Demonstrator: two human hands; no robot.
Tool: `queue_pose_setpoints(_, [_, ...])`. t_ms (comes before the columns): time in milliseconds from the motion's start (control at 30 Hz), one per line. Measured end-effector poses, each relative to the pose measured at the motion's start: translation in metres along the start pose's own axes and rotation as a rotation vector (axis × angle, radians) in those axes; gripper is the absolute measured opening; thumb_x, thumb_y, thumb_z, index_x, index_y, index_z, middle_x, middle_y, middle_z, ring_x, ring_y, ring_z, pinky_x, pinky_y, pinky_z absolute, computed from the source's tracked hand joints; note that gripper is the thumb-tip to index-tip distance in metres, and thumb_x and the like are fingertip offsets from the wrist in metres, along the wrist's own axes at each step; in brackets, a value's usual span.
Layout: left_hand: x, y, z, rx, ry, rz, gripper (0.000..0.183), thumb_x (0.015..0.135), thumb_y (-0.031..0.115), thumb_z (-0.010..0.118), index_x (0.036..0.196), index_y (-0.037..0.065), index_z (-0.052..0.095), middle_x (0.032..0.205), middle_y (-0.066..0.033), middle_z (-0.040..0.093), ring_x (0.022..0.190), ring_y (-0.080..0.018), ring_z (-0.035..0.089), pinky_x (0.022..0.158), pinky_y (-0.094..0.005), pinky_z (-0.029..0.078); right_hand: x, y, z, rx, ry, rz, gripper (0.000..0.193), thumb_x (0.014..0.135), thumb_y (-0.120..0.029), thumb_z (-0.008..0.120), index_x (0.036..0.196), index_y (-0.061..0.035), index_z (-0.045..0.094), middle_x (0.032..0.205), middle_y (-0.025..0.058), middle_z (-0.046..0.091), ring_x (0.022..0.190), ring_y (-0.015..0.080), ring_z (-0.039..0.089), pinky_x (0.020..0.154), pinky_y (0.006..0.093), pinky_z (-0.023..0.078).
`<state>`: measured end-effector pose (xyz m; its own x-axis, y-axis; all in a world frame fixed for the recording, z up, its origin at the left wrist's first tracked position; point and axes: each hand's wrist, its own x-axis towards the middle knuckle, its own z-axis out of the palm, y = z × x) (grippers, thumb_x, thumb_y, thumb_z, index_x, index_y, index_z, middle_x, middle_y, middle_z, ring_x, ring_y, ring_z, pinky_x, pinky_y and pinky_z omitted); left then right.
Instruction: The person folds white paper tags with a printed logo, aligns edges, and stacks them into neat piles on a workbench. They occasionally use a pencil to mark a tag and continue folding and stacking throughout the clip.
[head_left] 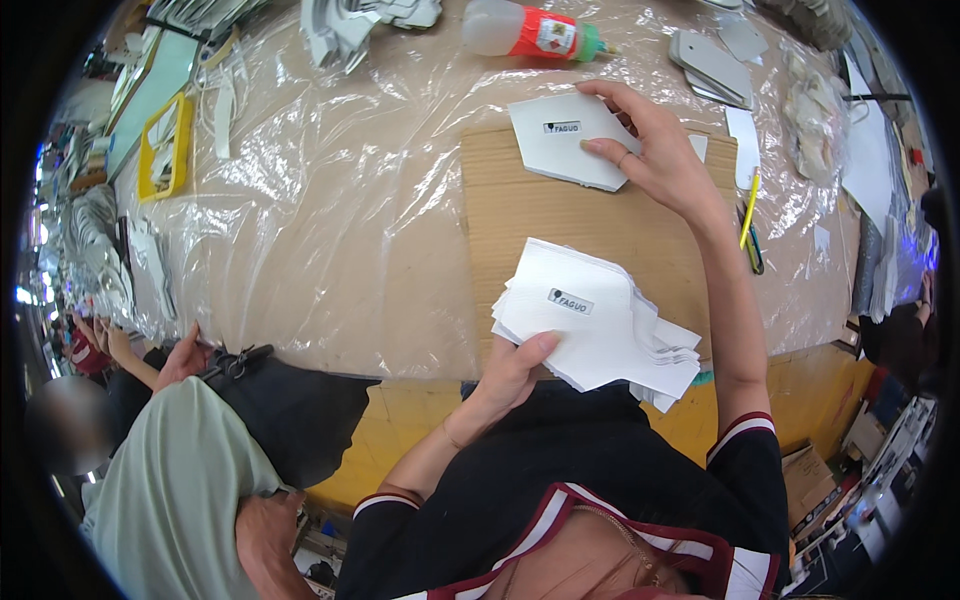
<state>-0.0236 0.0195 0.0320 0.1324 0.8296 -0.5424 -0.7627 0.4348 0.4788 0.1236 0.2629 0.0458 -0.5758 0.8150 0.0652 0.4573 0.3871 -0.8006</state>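
My left hand grips a thick stack of white cut pieces near the table's front edge, thumb on top and fingers underneath. The top piece bears a small printed label. Farther off, my right hand pinches the right side of a white cut piece with a similar label, thumb on its face. That piece is over the far part of a brown cardboard sheet. Whether other pieces lie beneath it, I cannot tell. The left hand's fingers are mostly hidden by the stack.
A red-labelled bottle lies at the far edge, by grey pieces. More pieces are stacked at far right, above a yellow pen-like tool. A yellow basket stands left on the plastic-covered table. A person in green is close on the left.
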Motion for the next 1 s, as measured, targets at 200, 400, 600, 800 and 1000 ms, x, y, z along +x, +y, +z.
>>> queue_pose_setpoints(200, [-0.001,0.000,0.000,-0.013,-0.029,0.036,0.073,0.086,0.021,0.070,0.145,0.000,0.031,0.134,-0.0136,0.050,0.124,-0.0223,0.052,0.102,-0.0380,0.045,0.024,-0.017,0.025,0.170,-0.025,0.048,0.052,0.084,-0.015,0.074,0.132,-0.0098,0.055,0.111,0.0125,0.065,0.101,0.0241,0.061,0.091,0.0352,0.049])
queue_pose_setpoints(400, [-0.004,0.000,0.000,-0.047,0.039,0.038,0.070,0.087,0.021,0.069,0.143,0.000,0.033,0.132,-0.0124,0.052,0.121,-0.0210,0.053,0.101,-0.0366,0.046,0.032,-0.037,0.029,-0.212,0.185,-0.295,0.049,0.082,-0.023,0.077,0.125,-0.0076,0.061,0.099,0.0085,0.065,0.088,0.0217,0.060,0.084,0.0344,0.048])
queue_pose_setpoints(600, [0.002,0.004,0.001,-0.062,0.084,0.137,0.069,0.088,0.023,0.070,0.142,0.001,0.033,0.131,-0.0121,0.051,0.121,-0.0206,0.053,0.102,-0.0370,0.045,-0.064,-0.081,-0.009,-0.130,-0.200,0.017,0.050,0.074,-0.026,0.082,0.116,-0.0031,0.065,0.097,0.0095,0.063,0.084,0.0212,0.059,0.077,0.0328,0.049])
queue_pose_setpoints(800, [0.007,0.002,0.008,-0.083,-0.007,0.130,0.074,0.086,0.025,0.075,0.142,0.002,0.033,0.132,-0.0120,0.051,0.122,-0.0209,0.052,0.102,-0.0373,0.045,-0.111,-0.098,0.016,-0.095,0.053,0.136,0.058,0.071,-0.023,0.084,0.120,-0.0003,0.063,0.107,0.0128,0.061,0.092,0.0254,0.062,0.078,0.0329,0.051])
queue_pose_setpoints(1000, [0.005,-0.006,0.013,0.002,0.050,0.073,0.087,0.079,0.037,0.080,0.144,0.005,0.032,0.136,-0.0098,0.048,0.126,-0.0222,0.049,0.106,-0.0393,0.041,-0.128,-0.095,0.025,-0.116,0.224,0.113,0.048,0.076,-0.016,0.082,0.117,-0.0007,0.062,0.110,0.0139,0.062,0.097,0.0260,0.062,0.081,0.0329,0.051])
